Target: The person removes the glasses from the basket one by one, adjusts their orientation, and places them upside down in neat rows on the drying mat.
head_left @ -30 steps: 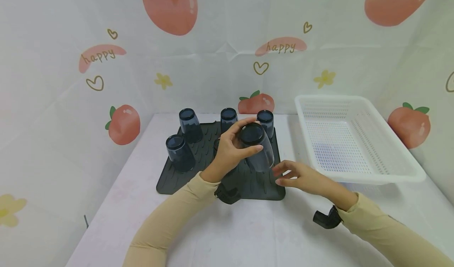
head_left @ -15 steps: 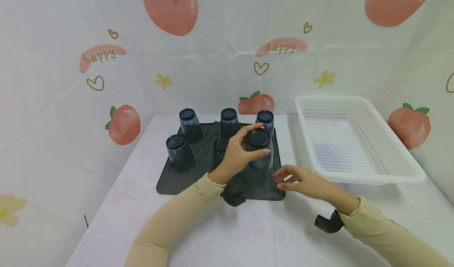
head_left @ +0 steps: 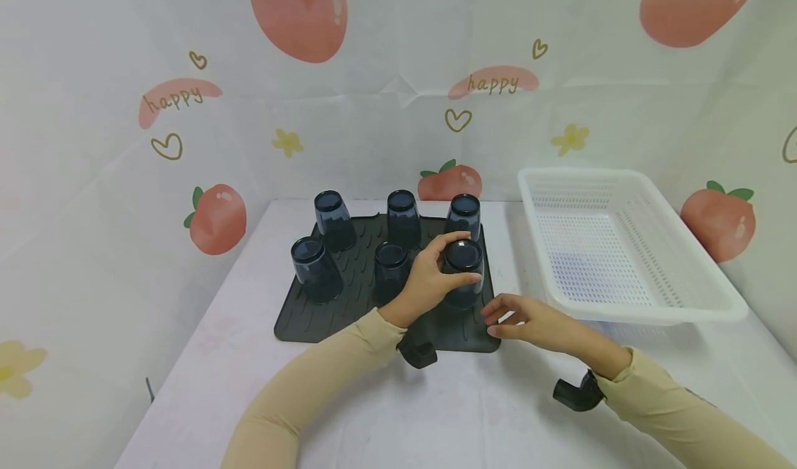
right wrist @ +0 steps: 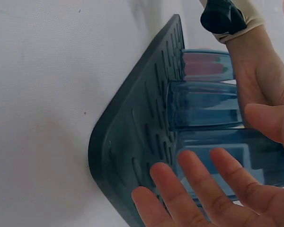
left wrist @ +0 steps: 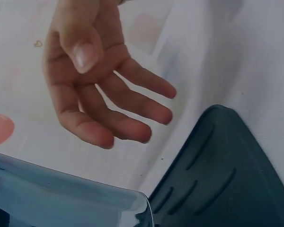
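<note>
My left hand [head_left: 429, 279] grips a dark blue glass [head_left: 463, 256] between thumb and fingers, near its upturned base. This glass is upside down at the front right of the black drying mat [head_left: 305, 325], and its rim appears to meet the mat. Its side also shows in the left wrist view as clear blue glass [left wrist: 61, 194]. Just right of it, my right hand [head_left: 529, 320] hovers by the mat's corner with loosely bent fingers and an empty palm. In the right wrist view, the right fingers [right wrist: 194, 170] spread in front of the held glass [right wrist: 255, 146].
Several more upside-down glasses stand on the mat: front left [head_left: 317, 272], front middle [head_left: 390, 275], and a back row including one at the back right [head_left: 463, 213]. A white perforated basket [head_left: 660, 313] sits right of the mat. A patterned cloth hangs behind.
My left hand has brought the glass down and slightly right onto the front right of the mat, straightening it from a tilt. The right hand has dropped slightly.
</note>
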Available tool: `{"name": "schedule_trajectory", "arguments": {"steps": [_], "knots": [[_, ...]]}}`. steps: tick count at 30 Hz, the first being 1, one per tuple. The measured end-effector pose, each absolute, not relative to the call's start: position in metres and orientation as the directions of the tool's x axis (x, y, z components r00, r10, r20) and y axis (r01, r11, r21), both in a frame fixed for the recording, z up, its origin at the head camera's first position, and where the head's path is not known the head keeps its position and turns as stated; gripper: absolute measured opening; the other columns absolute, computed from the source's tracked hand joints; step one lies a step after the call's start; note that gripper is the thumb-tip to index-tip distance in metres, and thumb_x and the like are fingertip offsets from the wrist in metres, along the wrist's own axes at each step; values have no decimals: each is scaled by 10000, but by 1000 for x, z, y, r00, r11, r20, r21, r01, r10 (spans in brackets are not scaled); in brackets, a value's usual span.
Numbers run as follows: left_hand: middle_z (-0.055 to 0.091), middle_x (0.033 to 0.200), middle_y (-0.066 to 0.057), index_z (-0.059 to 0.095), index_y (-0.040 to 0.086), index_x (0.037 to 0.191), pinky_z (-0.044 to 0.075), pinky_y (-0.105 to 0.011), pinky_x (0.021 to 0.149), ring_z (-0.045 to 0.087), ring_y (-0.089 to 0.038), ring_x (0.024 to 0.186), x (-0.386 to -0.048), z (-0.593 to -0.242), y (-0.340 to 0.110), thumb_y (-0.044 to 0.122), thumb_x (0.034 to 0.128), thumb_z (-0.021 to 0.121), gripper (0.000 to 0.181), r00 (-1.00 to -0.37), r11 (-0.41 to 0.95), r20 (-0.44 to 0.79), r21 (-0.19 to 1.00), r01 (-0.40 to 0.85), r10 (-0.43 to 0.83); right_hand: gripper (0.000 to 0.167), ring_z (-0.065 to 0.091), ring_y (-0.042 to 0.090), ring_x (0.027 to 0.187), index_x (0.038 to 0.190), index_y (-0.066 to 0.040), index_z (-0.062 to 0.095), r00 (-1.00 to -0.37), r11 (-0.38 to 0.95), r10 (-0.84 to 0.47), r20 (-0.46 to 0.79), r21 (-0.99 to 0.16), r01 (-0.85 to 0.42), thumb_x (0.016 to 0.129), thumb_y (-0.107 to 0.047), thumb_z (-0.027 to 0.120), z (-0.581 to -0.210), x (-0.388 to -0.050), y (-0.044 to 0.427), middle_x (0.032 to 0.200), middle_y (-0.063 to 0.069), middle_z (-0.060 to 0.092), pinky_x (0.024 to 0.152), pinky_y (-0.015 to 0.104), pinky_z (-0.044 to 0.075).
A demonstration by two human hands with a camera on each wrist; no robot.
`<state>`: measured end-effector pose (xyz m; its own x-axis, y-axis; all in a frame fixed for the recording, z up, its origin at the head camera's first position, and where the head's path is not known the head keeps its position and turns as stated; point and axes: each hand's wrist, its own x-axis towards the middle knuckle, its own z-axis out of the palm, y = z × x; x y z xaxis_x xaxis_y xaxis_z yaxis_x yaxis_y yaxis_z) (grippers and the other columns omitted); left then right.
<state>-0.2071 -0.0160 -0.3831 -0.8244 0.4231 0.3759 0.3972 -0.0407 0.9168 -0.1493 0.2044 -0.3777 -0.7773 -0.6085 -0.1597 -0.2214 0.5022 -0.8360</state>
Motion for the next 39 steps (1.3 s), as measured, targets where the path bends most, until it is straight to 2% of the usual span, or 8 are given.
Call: {"name": "schedule_trajectory", "arguments": {"steps": [7, 15, 22, 31, 39], "knots": [[481, 1354, -143, 462, 107, 1404, 517, -242, 932, 581, -244, 1154, -208, -391, -13, 56, 813, 776, 671, -836, 41, 326, 923, 382, 442, 342, 636, 235, 970, 1185, 18, 578, -777, 511, -608, -163, -830, -226, 932, -206, 631, -376, -148, 204, 1138, 169, 647, 779, 261, 533], [492, 1346, -135, 456, 63, 1409, 520, -272, 926, 578, -238, 1139, -210, -398, -13, 83, 818, 777, 673, -857, 102, 277, 930, 352, 435, 346, 641, 223, 950, 1186, 21, 578, -779, 520, -600, -182, -829, -207, 927, -201, 635, -377, -148, 204, 1126, 160, 651, 779, 256, 531], [505, 1345, -107, 467, 129, 1408, 512, -255, 913, 581, -227, 1121, -211, -398, -11, 109, 821, 778, 665, -859, 146, 254, 925, 350, 444, 344, 642, 217, 936, 1178, 19, 584, -781, 518, -599, -174, -829, -213, 926, -208, 640, -381, -149, 203, 1116, 160, 651, 772, 253, 533], [497, 1354, -98, 447, 103, 1424, 528, -242, 890, 595, -214, 1102, -217, -407, -11, 119, 817, 785, 695, -855, 155, 243, 925, 346, 459, 344, 643, 226, 929, 1177, 20, 582, -779, 515, -601, -179, -832, -207, 925, -208, 635, -383, -149, 204, 1120, 173, 647, 767, 256, 533], [477, 1378, -89, 446, 172, 1417, 517, -245, 932, 591, -189, 1134, -220, -404, -12, 124, 818, 788, 691, -845, 129, 216, 940, 315, 489, 336, 641, 206, 918, 1172, 27, 581, -776, 509, -609, -165, -832, -222, 929, -201, 631, -384, -150, 204, 1111, 177, 648, 765, 250, 533]]}}
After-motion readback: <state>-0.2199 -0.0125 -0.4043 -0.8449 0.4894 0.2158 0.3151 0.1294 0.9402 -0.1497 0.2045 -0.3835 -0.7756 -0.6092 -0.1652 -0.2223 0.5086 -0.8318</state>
